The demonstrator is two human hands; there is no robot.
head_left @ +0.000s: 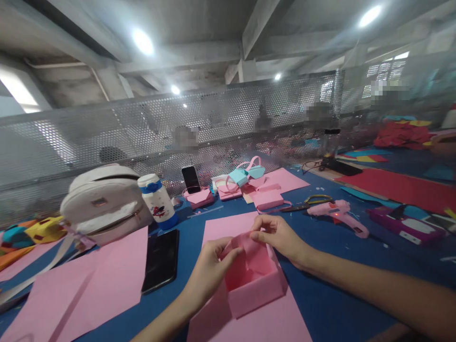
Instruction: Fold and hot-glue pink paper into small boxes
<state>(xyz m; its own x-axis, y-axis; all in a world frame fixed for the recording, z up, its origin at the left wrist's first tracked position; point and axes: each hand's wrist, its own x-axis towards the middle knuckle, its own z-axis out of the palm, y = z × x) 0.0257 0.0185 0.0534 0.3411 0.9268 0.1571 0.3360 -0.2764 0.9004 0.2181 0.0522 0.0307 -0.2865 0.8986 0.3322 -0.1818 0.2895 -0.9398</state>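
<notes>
An open-topped pink paper box [254,295] rests on a sheet of pink paper [221,325] in front of me. My left hand [210,266] grips the box's left far corner, thumb inside and fingers around the outside. With thumb and forefinger, my right hand [276,237] pinches the top of the far wall. Pink paper shows folded inside the box. The outer fingertips of my left hand are hidden behind the box wall.
Right: a pink glue gun [338,216], scissors [306,204] and a purple box [404,225]. Left: a black phone [161,260], a white-and-blue bottle [158,202], a white backpack [107,202] and pink sheets [89,289]. Small paper bags [245,175] stand before a perforated metal screen [221,123].
</notes>
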